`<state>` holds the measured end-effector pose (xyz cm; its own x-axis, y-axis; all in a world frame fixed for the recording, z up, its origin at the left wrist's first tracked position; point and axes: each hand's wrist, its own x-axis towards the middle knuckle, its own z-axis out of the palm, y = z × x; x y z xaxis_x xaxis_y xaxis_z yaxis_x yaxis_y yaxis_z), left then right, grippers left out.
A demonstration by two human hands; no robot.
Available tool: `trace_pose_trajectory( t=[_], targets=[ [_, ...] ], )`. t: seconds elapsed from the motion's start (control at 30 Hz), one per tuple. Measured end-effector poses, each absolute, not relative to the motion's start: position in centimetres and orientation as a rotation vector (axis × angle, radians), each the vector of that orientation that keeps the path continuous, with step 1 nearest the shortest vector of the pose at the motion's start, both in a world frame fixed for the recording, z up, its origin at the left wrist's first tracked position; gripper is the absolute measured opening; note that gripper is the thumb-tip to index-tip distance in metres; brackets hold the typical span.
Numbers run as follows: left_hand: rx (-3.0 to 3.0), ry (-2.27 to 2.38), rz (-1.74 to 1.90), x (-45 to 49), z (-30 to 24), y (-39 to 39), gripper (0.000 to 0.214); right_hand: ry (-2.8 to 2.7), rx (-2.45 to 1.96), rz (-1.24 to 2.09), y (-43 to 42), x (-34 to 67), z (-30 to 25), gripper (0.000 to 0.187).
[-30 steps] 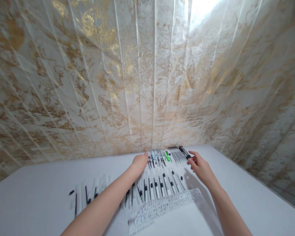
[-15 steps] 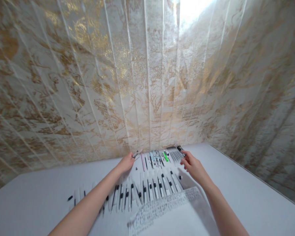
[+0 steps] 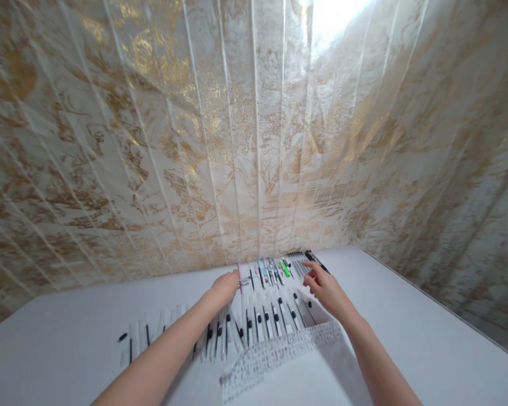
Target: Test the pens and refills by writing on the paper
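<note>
A white table (image 3: 406, 299) held a white paper sheet (image 3: 296, 372) with dark marks. Near the table's far edge, the bare right hand (image 3: 323, 285) had fingers spread by slim grey rods (image 3: 297, 268); the bare left hand (image 3: 223, 288) was at a thin pink stick (image 3: 239, 277), but whether pinching it I could not tell.

Gold-patterned sheeting (image 3: 173, 141) behind a white tabletop (image 3: 406, 321)

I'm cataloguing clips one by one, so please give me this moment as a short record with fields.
Left hand: beside a pink stick; grip unclear
Right hand: loosely open, near black pens
Back row: includes a bright green item
Paper: writing along its far part
Table: white
Backdrop: gold-patterned sheeting
</note>
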<state>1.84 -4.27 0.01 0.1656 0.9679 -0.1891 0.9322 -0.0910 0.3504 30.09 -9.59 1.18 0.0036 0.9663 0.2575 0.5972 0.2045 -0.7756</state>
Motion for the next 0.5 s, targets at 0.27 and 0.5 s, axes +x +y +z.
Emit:
trace_pose_trajectory(
  t=[0.27,0.5],
  targets=[
    [1.954,1.542,0.394,1.0,2.1,-6.9,0.026,-1.604,-1.343,0.812,-10.3,28.5,2.4,0.035],
    [1.699,1.076,0.529,2.1,3.7,-16.7,0.021,-1.556,-0.915,1.449,-14.1,20.5,3.4,0.041]
  ],
)
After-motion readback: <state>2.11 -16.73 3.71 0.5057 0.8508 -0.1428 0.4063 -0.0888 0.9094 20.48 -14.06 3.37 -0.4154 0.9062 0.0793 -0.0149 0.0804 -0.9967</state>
